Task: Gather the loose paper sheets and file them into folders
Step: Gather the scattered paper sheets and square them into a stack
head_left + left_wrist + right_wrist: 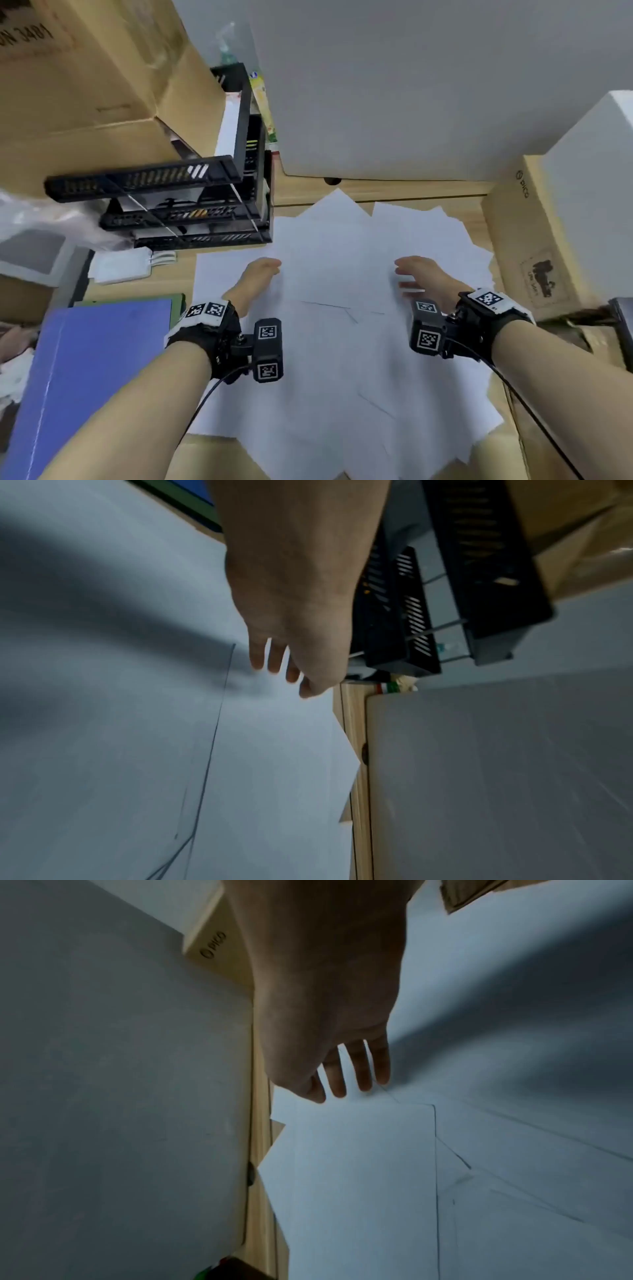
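Several loose white paper sheets (335,274) lie overlapped and fanned out across the wooden desk. My left hand (255,282) is over the left part of the spread, fingers (274,664) straight and slightly apart, holding nothing. My right hand (419,277) is over the right part, fingers (359,1074) also straight and spread above the sheets (359,1177). Whether the fingertips touch the paper (257,750) I cannot tell. A blue folder (92,370) lies flat at the desk's left, beside my left forearm.
A black tiered file tray (178,202) stands left of the sheets, under large cardboard boxes (85,78). A grey partition (411,89) closes the back. A white box (589,192) and a wooden box (527,236) flank the right. A white adapter (123,265) lies near the tray.
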A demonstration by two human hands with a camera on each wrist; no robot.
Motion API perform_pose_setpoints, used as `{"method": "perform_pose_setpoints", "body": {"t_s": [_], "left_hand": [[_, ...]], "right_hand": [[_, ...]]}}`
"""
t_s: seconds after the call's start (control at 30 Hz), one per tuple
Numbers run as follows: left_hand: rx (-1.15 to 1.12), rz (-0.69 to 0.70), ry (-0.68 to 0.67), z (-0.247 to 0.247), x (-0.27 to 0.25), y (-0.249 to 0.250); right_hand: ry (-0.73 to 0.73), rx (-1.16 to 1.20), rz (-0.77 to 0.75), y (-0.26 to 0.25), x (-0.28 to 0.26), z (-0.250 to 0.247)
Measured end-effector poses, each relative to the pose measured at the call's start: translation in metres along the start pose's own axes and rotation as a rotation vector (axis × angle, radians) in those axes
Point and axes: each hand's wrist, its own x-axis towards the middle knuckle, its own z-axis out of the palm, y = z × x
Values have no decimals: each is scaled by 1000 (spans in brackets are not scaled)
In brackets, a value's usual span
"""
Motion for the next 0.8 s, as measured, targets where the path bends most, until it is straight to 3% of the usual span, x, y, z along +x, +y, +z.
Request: {"method": "perform_pose_setpoints", "body": {"t_s": [0.23, 0.4, 0.63, 0.8], "left_hand": [[-79, -140, 180, -3, 30, -19], [-19, -198, 160, -4, 41, -33], [-58, -177, 100, 6, 43, -38], [-77, -148, 109, 14, 38, -36]], "right_hand": [[-5, -84, 124, 11, 51, 10], [14, -25, 165, 10, 49, 23], [92, -174, 155, 22, 33, 39], [263, 38, 153, 36, 21, 24]]}}
